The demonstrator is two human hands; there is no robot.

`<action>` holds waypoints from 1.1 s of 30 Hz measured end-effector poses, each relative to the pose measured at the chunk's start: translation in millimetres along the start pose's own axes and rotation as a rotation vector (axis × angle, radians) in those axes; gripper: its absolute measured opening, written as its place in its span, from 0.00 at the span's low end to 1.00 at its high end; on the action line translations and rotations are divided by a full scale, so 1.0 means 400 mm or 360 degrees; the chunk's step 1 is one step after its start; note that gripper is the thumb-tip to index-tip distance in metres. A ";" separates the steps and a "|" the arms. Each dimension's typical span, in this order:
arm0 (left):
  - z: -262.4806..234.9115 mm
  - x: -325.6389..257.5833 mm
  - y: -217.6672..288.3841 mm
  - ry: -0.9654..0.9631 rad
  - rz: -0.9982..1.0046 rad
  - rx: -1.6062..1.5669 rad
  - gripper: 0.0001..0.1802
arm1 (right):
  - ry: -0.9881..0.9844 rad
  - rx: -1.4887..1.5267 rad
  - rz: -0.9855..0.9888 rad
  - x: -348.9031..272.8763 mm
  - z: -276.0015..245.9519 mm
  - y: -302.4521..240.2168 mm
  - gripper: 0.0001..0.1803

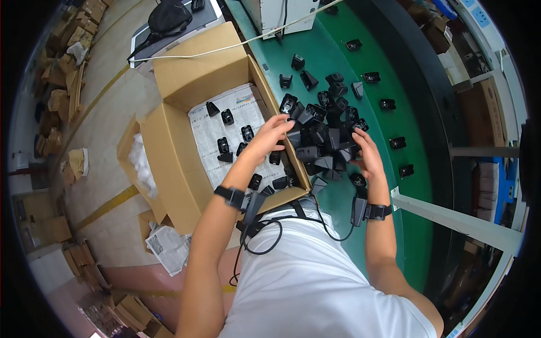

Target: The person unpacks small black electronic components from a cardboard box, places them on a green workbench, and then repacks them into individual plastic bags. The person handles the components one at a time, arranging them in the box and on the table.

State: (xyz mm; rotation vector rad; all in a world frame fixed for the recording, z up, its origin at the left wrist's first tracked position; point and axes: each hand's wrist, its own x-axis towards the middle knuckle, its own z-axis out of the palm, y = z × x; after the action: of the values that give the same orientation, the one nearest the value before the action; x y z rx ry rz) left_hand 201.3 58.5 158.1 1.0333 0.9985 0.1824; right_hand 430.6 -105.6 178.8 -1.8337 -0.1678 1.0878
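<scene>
Left hand [270,138] is spanning the right wall of an open brown cardboard box [211,84]; right hand [368,156] is touching a heap of small black plastic pieces [320,135]. Similar pieces [227,116] are lying on newspaper [202,125] inside.

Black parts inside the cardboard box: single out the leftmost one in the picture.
The upper-left black part on the newspaper in the box; the others there all lie farther right and lower.
</scene>
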 end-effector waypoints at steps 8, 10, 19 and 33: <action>-0.326 -0.022 -0.444 0.0739 -0.0464 0.0426 0.29 | -0.0617 -0.0233 -0.0554 -0.041 0.166 -0.090 0.12; -0.381 -0.008 -0.537 0.0894 -0.0474 0.0956 0.36 | -0.0957 -0.0284 -0.0550 -0.008 0.286 -0.080 0.12; -0.451 0.127 -0.549 0.1144 0.0182 0.1629 0.46 | -0.0807 -0.1910 -0.1157 0.338 0.897 0.287 0.28; -0.307 0.059 -0.626 0.0394 -0.0176 0.1327 0.36 | -0.1116 -0.2981 -0.0328 0.276 0.670 0.421 0.32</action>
State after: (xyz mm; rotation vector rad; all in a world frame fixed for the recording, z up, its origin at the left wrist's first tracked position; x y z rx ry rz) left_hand 44.4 14.2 -69.3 1.7308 1.3984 -0.2295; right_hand 243.7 41.4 -57.3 -2.5664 -2.3696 1.4539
